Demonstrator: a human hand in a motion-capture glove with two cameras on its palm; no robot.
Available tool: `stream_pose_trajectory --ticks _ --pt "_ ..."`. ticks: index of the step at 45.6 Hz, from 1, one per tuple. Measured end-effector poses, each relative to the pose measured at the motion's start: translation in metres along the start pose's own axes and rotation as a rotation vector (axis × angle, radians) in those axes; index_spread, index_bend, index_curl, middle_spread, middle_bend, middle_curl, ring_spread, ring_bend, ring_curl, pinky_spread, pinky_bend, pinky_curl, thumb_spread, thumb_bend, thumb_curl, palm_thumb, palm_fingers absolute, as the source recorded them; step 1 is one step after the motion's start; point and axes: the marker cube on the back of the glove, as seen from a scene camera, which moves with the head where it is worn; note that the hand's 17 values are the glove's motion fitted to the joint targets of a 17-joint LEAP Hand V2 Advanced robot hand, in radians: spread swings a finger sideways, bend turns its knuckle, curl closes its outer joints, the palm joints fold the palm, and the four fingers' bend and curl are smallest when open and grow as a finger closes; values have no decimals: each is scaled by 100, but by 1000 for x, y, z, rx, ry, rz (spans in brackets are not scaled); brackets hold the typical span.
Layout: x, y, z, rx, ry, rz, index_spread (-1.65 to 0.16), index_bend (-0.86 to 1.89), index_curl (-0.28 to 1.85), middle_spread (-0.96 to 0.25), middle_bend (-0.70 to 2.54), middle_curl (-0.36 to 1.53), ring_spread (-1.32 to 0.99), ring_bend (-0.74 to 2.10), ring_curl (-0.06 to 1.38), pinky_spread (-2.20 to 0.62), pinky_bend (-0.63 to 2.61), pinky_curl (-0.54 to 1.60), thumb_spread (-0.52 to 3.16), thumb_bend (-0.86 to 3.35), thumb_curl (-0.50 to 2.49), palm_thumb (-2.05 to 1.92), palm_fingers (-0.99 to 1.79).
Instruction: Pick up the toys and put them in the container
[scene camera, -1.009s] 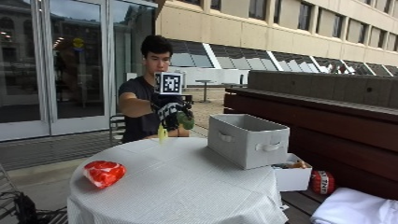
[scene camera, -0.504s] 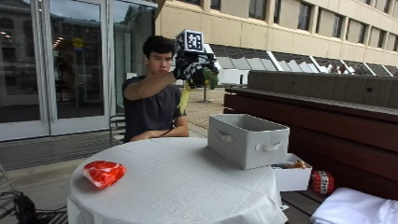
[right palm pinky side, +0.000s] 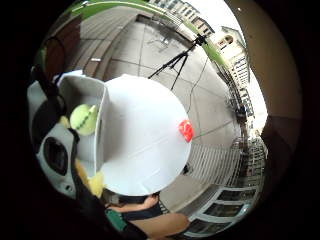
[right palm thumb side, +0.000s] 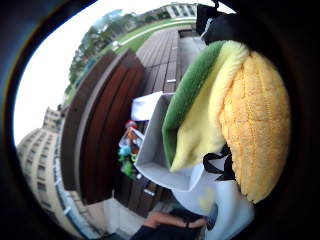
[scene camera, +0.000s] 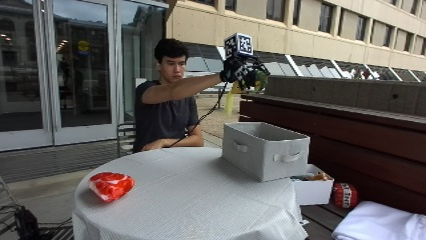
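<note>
Tennis ball (right palm pinky side: 84, 119) inside container (right palm pinky side: 82, 92)

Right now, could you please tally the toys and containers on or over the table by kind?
Corn plush toy, held in the gloved right hand: 1
Red toy on the table: 1
Tennis ball: 1
Grey fabric container: 1
Total: 4

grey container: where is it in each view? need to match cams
Outside view: grey container stands on the round table, below the raised gloved hand.
Little finger side palm view: container at the table's edge, open, a green ball in front of it.
Thumb side palm view: container behind the held corn toy.
Shared landmark: the white tablecloth.
</note>
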Motion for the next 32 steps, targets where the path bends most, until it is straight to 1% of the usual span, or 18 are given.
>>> stream_pose_trajectory --ticks 6,12,16,22,24,25,26,27,28,30,32 --pt "-40 1 8 -11 -33 -29 -40 7 -1 -46 87 75 -43 139 49 -45 122 37 55 29 95 74 74" --pt "-62 -4 24 -11 -44 -42 -40 6 -1 -47 87 76 -43 140 50 -46 122 38 53 29 98 74 74" --pt "-70 -8 36 -13 -65 -38 -40 6 -2 -47 87 77 -43 140 50 -46 123 38 52 29 101 74 73" --pt "-69 -13 54 -62 -45 -62 -39 5 -2 -47 86 78 -43 140 50 -46 124 38 52 27 103 70 70" --pt "-61 -20 63 -58 -57 -76 -39 2 -2 -47 81 77 -43 140 50 -46 128 40 56 21 102 63 63" --pt "-58 -23 67 -55 -67 -81 -38 -3 -3 -45 73 74 -42 140 50 -45 135 42 68 14 97 50 56" --pt "-56 -24 69 -53 -75 -84 -37 -4 -3 -45 74 75 -42 143 50 -45 136 42 76 14 95 47 56" --pt "-55 -24 71 -53 -79 -87 -37 -5 -4 -42 69 73 -42 142 49 -44 139 42 84 8 90 37 51" --pt "-55 -23 72 -57 -76 -90 -36 -3 -3 -38 59 70 -40 139 48 -42 143 43 86 -6 83 17 37" --pt "-54 -21 74 -70 -58 -96 -35 3 0 -33 52 69 -36 136 48 -38 147 45 91 -11 77 4 27" --pt "-52 -17 74 -84 -35 -106 -34 12 2 -27 43 66 -31 126 46 -33 149 45 93 -13 71 -7 9"
